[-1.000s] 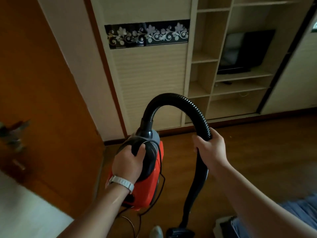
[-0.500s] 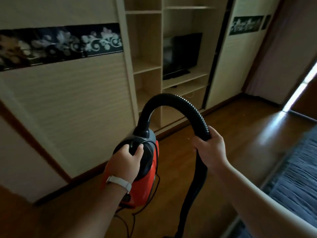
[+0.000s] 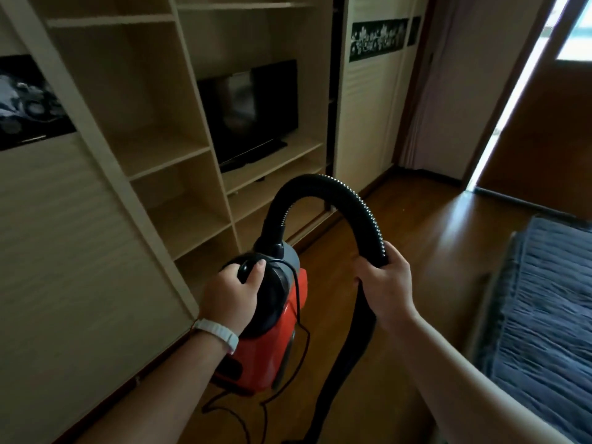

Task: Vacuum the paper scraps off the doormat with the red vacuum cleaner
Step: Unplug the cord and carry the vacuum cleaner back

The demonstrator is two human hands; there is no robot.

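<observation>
Indoors, a person carries a red vacuum cleaner (image 3: pixel 266 341) above a brown wooden floor (image 3: pixel 416 238). Their left hand (image 3: pixel 232 294), with a white wristband (image 3: pixel 217 331) on the wrist, curls around the black carry handle (image 3: pixel 248 267) on top of the body. Their right hand (image 3: pixel 386 283) grips the black ribbed hose (image 3: pixel 323 187), which arches up from the body and down past the hand. A thin cord (image 3: pixel 298 331) dangles beneath. Pale shelving (image 3: pixel 179 161) holding a dark television (image 3: pixel 253 110) stands behind; a blue ribbed bedcover (image 3: pixel 544 309) lies at right.

Here are one left hand (image 3: pixel 232 296), one right hand (image 3: pixel 386 283), one red vacuum cleaner (image 3: pixel 266 354), one hose (image 3: pixel 320 184), one television (image 3: pixel 253 107) and one wristband (image 3: pixel 217 331).
</observation>
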